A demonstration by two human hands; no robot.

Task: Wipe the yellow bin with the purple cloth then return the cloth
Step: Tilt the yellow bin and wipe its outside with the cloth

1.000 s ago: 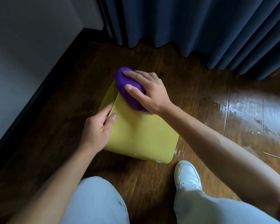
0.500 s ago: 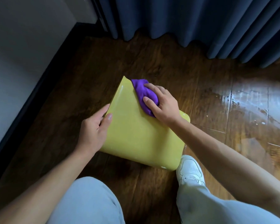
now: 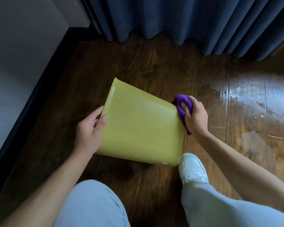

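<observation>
The yellow bin (image 3: pixel 138 126) lies tipped on the wooden floor with a broad flat side facing up. My left hand (image 3: pixel 90 130) grips its left edge, thumb on the top face. My right hand (image 3: pixel 195 117) holds the bunched purple cloth (image 3: pixel 181 104) and presses it against the bin's right edge. Part of the cloth hangs down below my palm. The bin's opening is hidden from me.
Dark blue curtains (image 3: pixel 187 22) hang along the back. A grey wall with a black skirting board (image 3: pixel 31 99) runs down the left. A wet, shiny patch of floor (image 3: pixel 252 102) lies to the right. My white shoe (image 3: pixel 193 167) stands beside the bin's near right corner.
My right hand has slid the cloth from the bin's far left corner across the top face to its right edge. The left hand kept its hold on the left edge.
</observation>
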